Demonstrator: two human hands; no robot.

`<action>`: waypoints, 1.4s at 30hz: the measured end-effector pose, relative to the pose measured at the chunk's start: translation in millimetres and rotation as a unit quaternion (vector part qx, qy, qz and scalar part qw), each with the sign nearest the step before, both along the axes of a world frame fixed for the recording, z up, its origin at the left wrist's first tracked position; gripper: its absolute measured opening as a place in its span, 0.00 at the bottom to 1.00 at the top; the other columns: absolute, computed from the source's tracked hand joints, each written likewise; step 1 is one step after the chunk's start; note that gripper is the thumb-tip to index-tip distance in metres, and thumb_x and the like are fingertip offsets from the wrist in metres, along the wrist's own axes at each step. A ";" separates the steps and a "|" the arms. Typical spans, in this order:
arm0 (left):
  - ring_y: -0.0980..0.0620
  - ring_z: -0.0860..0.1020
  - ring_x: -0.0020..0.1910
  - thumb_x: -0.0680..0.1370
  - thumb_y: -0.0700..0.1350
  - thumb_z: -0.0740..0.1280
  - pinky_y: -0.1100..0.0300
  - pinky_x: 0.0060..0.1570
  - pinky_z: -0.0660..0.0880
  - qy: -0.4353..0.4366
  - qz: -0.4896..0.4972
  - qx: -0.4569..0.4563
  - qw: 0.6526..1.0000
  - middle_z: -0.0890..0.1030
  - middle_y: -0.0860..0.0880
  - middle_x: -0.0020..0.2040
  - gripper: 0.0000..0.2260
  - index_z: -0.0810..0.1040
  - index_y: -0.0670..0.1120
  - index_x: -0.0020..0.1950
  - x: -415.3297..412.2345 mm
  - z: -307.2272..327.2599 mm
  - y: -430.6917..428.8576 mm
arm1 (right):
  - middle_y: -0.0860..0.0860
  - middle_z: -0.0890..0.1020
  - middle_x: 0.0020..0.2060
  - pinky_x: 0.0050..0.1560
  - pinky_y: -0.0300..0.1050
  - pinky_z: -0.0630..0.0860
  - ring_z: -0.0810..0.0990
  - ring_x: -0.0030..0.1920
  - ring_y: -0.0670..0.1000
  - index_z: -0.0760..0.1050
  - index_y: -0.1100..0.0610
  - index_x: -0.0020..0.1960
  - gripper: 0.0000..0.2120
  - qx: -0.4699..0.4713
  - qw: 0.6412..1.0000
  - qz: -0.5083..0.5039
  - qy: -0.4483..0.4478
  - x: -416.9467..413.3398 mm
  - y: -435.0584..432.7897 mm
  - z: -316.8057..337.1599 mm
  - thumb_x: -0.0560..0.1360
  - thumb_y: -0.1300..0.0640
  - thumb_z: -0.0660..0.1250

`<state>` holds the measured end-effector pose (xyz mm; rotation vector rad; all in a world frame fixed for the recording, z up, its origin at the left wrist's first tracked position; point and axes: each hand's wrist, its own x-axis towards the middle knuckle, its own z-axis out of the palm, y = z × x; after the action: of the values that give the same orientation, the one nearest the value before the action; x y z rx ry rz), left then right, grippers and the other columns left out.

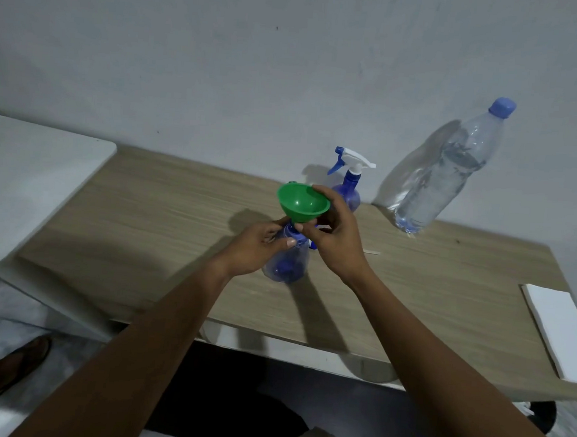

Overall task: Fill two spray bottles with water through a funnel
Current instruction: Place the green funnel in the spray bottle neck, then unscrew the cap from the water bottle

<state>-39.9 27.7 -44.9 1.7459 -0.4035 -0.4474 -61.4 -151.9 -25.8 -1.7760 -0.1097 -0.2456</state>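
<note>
My left hand (257, 247) grips the spray bottle (287, 262) neck, right hand (333, 242) pinches the funnel (303, 202); seated crooked, it could spill water.

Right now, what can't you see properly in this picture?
Head view: fingers of the left hand and right hand hide the spout of the green funnel and the neck of the near spray bottle.
Head view: the far spray bottle is partly hidden by the right hand.
Head view: the white slab is cut off by the right edge.
</note>
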 end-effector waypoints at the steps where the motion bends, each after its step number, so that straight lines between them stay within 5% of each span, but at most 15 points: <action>1: 0.61 0.78 0.62 0.81 0.36 0.65 0.60 0.67 0.72 0.000 0.001 0.003 1.000 0.83 0.58 0.59 0.14 0.78 0.50 0.64 -0.8 2.1 -0.5 | 0.57 0.80 0.60 0.52 0.49 0.80 0.82 0.49 0.49 0.71 0.59 0.69 0.29 -0.003 1.000 0.002 -0.003 -0.6 -0.8 -0.9 0.71 0.67 0.77; 3: 0.66 0.78 0.59 0.81 0.35 0.64 0.69 0.61 0.73 -0.010 -0.005 0.009 1.000 0.82 0.62 0.57 0.15 0.76 0.51 0.63 -3.3 5.5 -2.2 | 0.57 0.80 0.60 0.54 0.53 0.81 0.82 0.52 0.53 0.71 0.58 0.69 0.29 -0.010 1.000 0.007 -0.009 -2.1 -2.6 -2.6 0.71 0.66 0.76; 7: 0.68 0.78 0.58 0.82 0.37 0.63 0.72 0.58 0.71 -0.044 0.002 0.015 0.999 0.81 0.51 0.61 0.16 0.74 0.42 0.70 -3.3 -0.3 -2.8 | 0.53 0.78 0.65 0.55 0.51 0.81 0.81 0.61 0.54 0.71 0.56 0.71 0.31 -0.010 1.000 0.010 -0.012 -6.1 -3.5 -5.9 0.70 0.66 0.77; 13: 0.69 0.77 0.58 0.82 0.38 0.63 0.72 0.59 0.71 -0.065 0.027 0.037 0.997 0.80 0.51 0.62 0.16 0.73 0.41 0.70 -10.3 0.3 -7.7 | 0.52 0.80 0.63 0.51 0.48 0.82 0.83 0.54 0.56 0.66 0.52 0.76 0.39 -0.023 1.000 0.004 0.016 -9.5 -10.5 -6.5 0.69 0.65 0.78; 17: 0.55 0.77 0.65 0.77 0.53 0.70 0.52 0.66 0.74 -0.047 0.062 0.072 0.994 0.80 0.53 0.64 0.23 0.73 0.51 0.71 -15.8 0.4 -6.5 | 0.54 0.82 0.56 0.50 0.52 0.83 0.83 0.52 0.55 0.66 0.49 0.75 0.39 -0.023 0.999 0.005 0.041 -16.9 -24.2 -5.2 0.69 0.65 0.77; 20: 0.58 0.74 0.64 0.72 0.53 0.77 0.60 0.62 0.70 -0.067 0.187 0.101 0.975 0.76 0.57 0.64 0.30 0.72 0.50 0.72 -37.6 3.6 -15.7 | 0.53 0.83 0.51 0.50 0.47 0.83 0.83 0.52 0.58 0.69 0.50 0.73 0.37 -0.017 0.998 -0.007 0.057 -25.7 -44.6 -3.3 0.69 0.68 0.76; 24: 0.51 0.77 0.50 0.67 0.52 0.79 0.55 0.50 0.75 -0.185 0.363 0.153 0.900 0.77 0.52 0.51 0.21 0.76 0.46 0.54 -84.9 -1.0 -48.0 | 0.53 0.83 0.52 0.53 0.48 0.82 0.83 0.52 0.56 0.72 0.50 0.71 0.33 -0.032 0.997 -0.031 0.070 -35.8 -82.1 0.0 0.69 0.62 0.79; 29: 0.52 0.77 0.46 0.70 0.49 0.78 0.66 0.42 0.71 -0.225 0.312 0.134 0.913 0.78 0.54 0.47 0.15 0.75 0.48 0.48 -104.3 -6.1 -112.2 | 0.52 0.82 0.52 0.50 0.42 0.82 0.82 0.49 0.52 0.75 0.48 0.65 0.25 -0.055 0.994 -0.048 0.081 -45.5 -129.6 17.8 0.72 0.60 0.78; 35: 0.53 0.78 0.51 0.72 0.52 0.74 0.51 0.52 0.77 -0.256 0.219 0.116 0.934 0.79 0.54 0.52 0.15 0.77 0.50 0.55 -58.5 35.3 -195.4 | 0.47 0.83 0.54 0.56 0.48 0.81 0.81 0.52 0.49 0.79 0.51 0.62 0.19 -0.136 0.980 -0.140 0.024 -18.0 -200.3 62.4 0.72 0.53 0.77; 40: 0.58 0.75 0.57 0.75 0.54 0.72 0.67 0.48 0.71 -0.237 0.155 0.136 0.949 0.77 0.57 0.59 0.20 0.74 0.52 0.66 -1.2 84.8 -254.5 | 0.50 0.75 0.60 0.51 0.46 0.79 0.79 0.46 0.47 0.74 0.47 0.66 0.21 -0.193 0.945 -0.258 -0.056 36.9 -255.7 131.1 0.75 0.48 0.73; 42: 0.58 0.74 0.60 0.76 0.55 0.71 0.65 0.51 0.70 -0.216 0.136 0.142 0.956 0.75 0.56 0.64 0.23 0.71 0.53 0.69 18.3 98.7 -275.4 | 0.52 0.73 0.63 0.51 0.44 0.77 0.79 0.47 0.49 0.70 0.47 0.70 0.24 -0.228 0.938 -0.259 -0.042 60.2 -269.1 151.7 0.76 0.45 0.71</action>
<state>-21.6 -247.8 53.8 2.1481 -0.4106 0.0867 -1.1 -421.1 125.9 -2.2356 0.2678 -0.7229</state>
